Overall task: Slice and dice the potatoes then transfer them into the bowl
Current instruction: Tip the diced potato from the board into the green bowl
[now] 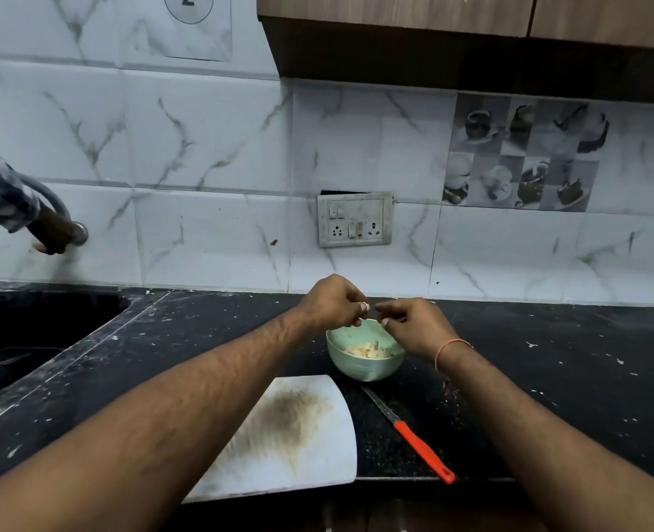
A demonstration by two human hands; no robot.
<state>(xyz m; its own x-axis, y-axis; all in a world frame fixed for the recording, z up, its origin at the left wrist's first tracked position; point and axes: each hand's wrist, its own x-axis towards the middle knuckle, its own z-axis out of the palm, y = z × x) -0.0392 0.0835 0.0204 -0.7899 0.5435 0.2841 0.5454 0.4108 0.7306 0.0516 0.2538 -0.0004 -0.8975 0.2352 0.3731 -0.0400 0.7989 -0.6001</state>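
Our left hand (pixel 331 301) and right hand (pixel 413 324), fingers curled, pinch scraps over the bowl (pixel 364 368) holding diced potato (pixel 369 350); we risk flicking bits onto the bench (pixel 548 378) beside it.

Glossy black speckled stone table (pixel 548 370), smooth pale green bowl (pixel 364 368), white board (pixel 317 455) stained brown, metal knife (pixel 410 431) with red plastic handle, glossy marbled wall tiles (pixel 202 147), wood-grain cabinet (pixel 471 13) upper right
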